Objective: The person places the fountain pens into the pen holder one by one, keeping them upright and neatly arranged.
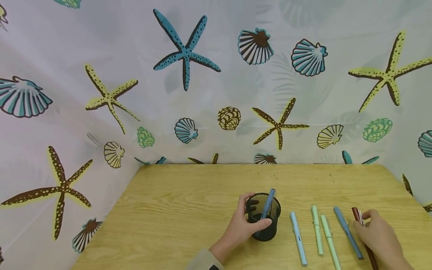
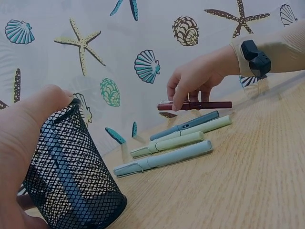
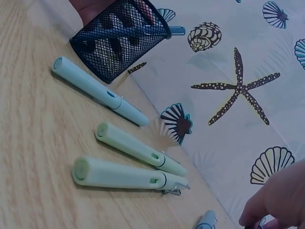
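Note:
My left hand (image 1: 237,228) grips a black mesh pen cup (image 1: 266,235) that stands on the table, thumb at the front and fingers round the far side. Inside the cup a blue pen (image 1: 269,202) leans with its top above the rim. Over at the right, my right hand (image 1: 381,234) pinches a dark red pen (image 2: 212,105) with a metal clip. In the right wrist view most of that pen is hidden by the hand. Between the hands lie a light blue pen (image 1: 298,238), two pale green pens (image 1: 317,232) and a darker blue pen (image 1: 348,232).
The wood-grain table (image 1: 175,210) extends left of the cup and behind the pens. A white cloth (image 1: 216,82) printed with starfish and shells hangs behind the table and along both sides.

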`<state>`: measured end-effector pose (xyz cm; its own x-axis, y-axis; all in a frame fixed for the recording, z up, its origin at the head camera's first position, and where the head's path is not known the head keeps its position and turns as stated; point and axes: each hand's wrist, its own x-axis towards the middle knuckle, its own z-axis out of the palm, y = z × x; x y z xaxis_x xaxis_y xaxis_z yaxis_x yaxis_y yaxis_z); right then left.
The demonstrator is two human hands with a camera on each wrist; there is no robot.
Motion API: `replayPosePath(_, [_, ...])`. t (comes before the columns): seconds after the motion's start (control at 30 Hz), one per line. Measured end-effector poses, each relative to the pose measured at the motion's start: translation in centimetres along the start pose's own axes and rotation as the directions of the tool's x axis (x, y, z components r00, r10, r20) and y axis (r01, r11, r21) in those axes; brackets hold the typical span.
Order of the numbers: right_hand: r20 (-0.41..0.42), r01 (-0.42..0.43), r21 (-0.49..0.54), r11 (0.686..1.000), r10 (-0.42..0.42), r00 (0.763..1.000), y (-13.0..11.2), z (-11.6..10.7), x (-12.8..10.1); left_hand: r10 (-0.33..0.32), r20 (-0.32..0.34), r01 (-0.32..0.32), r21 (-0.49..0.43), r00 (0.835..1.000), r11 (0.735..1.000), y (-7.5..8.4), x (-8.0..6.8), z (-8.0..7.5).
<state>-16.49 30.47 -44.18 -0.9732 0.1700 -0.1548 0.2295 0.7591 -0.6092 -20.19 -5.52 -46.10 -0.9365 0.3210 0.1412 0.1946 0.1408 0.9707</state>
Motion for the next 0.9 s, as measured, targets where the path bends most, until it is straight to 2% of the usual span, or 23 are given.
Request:
replayPosePath(0.2, [-0.017,0.013,0.035,0.999,-0.012,1.0,-0.9,-0.5,0.0,0.002,0.005,-0.002,0.005,1.0,1.0,0.1,0.1,0.0])
replayPosePath(0.5, [-0.13,0.079,0.052,0.996,-0.071,0.989,-2.3,-0.5,-0.6,-0.006,0.005,0.006,-0.009,1.0,1.0,-0.2,0.3,0.1])
replayPosePath(0.9, [-0.259,0.158,0.124,0.98,-0.122,0.958,-4.2,0.0,-1.1,0.006,-0.011,-0.006,0.002,1.0,1.0,0.1,0.1,0.3])
